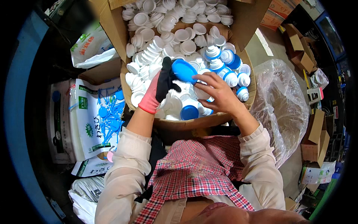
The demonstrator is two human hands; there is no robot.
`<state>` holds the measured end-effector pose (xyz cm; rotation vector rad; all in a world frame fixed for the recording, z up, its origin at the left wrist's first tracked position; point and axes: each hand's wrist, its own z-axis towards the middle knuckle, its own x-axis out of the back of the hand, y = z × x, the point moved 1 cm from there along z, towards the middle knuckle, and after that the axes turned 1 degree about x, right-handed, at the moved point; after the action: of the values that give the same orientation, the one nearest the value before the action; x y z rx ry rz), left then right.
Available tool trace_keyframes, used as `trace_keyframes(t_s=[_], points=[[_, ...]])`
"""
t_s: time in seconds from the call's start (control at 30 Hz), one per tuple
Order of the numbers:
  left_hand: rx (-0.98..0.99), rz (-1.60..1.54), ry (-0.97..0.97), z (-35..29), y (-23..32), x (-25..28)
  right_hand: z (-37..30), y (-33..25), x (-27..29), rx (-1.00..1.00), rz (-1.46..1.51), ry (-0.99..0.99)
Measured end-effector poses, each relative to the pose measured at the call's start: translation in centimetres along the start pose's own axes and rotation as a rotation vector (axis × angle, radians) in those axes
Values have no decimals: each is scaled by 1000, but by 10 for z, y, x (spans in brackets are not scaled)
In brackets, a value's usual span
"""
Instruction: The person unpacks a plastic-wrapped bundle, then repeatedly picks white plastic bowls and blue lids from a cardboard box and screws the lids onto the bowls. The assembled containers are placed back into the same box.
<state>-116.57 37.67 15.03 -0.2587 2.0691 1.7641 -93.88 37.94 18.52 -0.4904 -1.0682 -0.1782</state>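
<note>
My left hand, in a pink glove with a black palm and fingers, grips a round blue plastic lid by its left side. My bare right hand is curled around a white plastic cup, and its fingertips reach the lid's right edge. Both hands are over a large cardboard box full of white ribbed plastic cups. Inside it at the right, several cups with blue lids lie together. Just below my hands is another blue-topped piece.
At the left, thin blue plastic parts lie on a printed white sheet. A white plastic bag is behind them. Right of the box is a large clear plastic bag. Open cardboard cartons stand farther right.
</note>
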Motion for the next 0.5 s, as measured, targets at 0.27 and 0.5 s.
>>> trace_keyframes(t_s=[0.27,0.5], points=[[-393,48,-34,5,-15,-11,11,-12,-7,-394,1091,53],[-7,-959,-340,3,-5,18,4,14,-3,-649,1682,353]])
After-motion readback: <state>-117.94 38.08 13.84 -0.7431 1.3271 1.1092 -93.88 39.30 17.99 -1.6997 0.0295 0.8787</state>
